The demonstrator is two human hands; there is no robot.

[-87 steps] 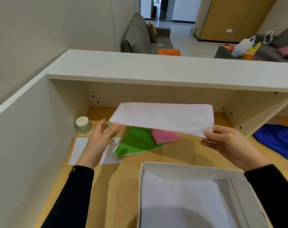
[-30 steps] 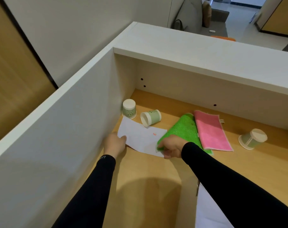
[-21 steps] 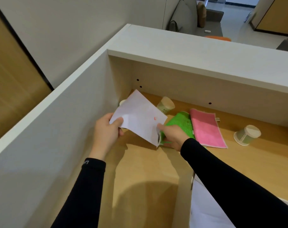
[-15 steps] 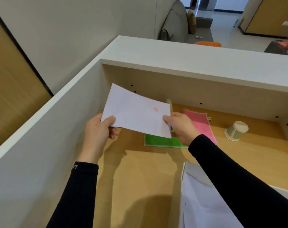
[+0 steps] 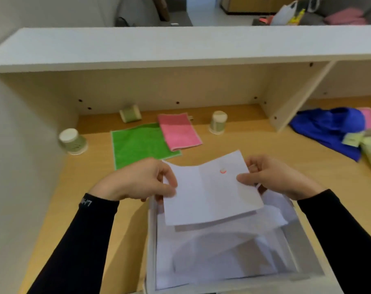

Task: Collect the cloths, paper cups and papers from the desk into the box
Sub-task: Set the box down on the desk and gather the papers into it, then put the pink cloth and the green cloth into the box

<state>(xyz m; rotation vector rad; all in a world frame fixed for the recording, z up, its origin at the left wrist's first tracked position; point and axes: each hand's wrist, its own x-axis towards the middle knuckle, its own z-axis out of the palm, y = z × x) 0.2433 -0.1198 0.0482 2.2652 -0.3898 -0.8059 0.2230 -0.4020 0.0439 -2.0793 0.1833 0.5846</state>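
I am pinching a white paper (image 5: 210, 194) with my left hand (image 5: 137, 181) and right hand (image 5: 273, 177), holding it over the box (image 5: 150, 240). A green cloth (image 5: 140, 143), pink cloth (image 5: 178, 130) and three paper cups (image 5: 73, 142) are lying on the worktop (image 5: 254, 143) around 12 o'clock of the box.

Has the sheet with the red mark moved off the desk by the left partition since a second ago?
Yes. The sheet with the red mark, then flat by the left partition, is now held by both hands over the box.
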